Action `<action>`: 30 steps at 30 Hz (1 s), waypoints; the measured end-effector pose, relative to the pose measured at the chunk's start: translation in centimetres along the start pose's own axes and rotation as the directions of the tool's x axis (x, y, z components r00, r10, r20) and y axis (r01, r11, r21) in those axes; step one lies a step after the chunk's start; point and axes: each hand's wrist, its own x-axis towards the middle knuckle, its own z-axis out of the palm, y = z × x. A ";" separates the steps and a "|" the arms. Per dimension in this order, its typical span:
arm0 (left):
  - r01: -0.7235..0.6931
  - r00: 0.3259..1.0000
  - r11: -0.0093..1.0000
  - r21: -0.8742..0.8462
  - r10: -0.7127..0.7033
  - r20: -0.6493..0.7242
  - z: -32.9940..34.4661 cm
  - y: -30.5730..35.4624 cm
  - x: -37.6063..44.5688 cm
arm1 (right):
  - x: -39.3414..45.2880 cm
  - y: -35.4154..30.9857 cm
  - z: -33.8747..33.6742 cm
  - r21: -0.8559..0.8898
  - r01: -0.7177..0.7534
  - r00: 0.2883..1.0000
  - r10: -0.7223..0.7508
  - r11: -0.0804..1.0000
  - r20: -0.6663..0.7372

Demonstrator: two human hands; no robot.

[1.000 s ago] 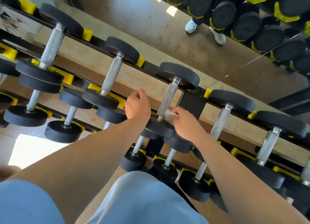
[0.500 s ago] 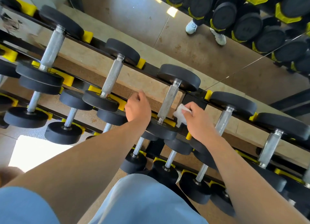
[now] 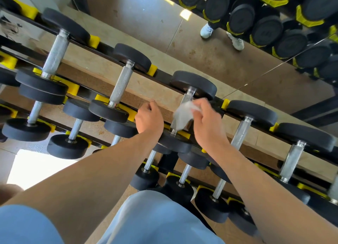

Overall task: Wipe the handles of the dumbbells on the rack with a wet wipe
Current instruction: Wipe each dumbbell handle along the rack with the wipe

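My right hand (image 3: 208, 123) pinches the wet wipe (image 3: 183, 114) in curled fingers and holds it against the knurled handle (image 3: 186, 98) of the middle dumbbell (image 3: 193, 84) on the top tier of the rack (image 3: 162, 73). The wipe is blurred. My left hand (image 3: 149, 118) sits just beside that handle, fingers curled into a loose fist, gripping nothing I can see.

A gym weight area is shown: black dumbbells (image 3: 120, 83) are lined up on a tiered rack (image 3: 161, 73) with yellow cradles (image 3: 152, 69), doubled in a wall mirror (image 3: 237, 70) above tiled floor (image 3: 11, 157).
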 end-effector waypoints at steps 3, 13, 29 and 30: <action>0.001 1.000 1.000 0.009 -0.001 0.001 0.0 0.2 -0.1 | 2.1 0.1 0.0 -0.286 0.311 0.917 -0.365 0.906 -0.160; -0.013 1.000 1.000 -0.014 0.013 0.006 0.1 -0.1 0.1 | 2.0 2.8 2.4 -0.469 0.449 0.874 -0.265 0.760 0.407; -0.009 1.000 1.000 -0.021 0.010 0.029 -0.1 0.1 -0.1 | 0.7 3.5 1.8 -0.033 -0.465 0.881 0.466 0.885 0.085; -0.010 1.000 1.000 -0.023 0.011 0.026 -0.1 0.0 -0.1 | 1.0 2.9 2.6 -0.047 -0.460 0.876 0.461 0.887 0.138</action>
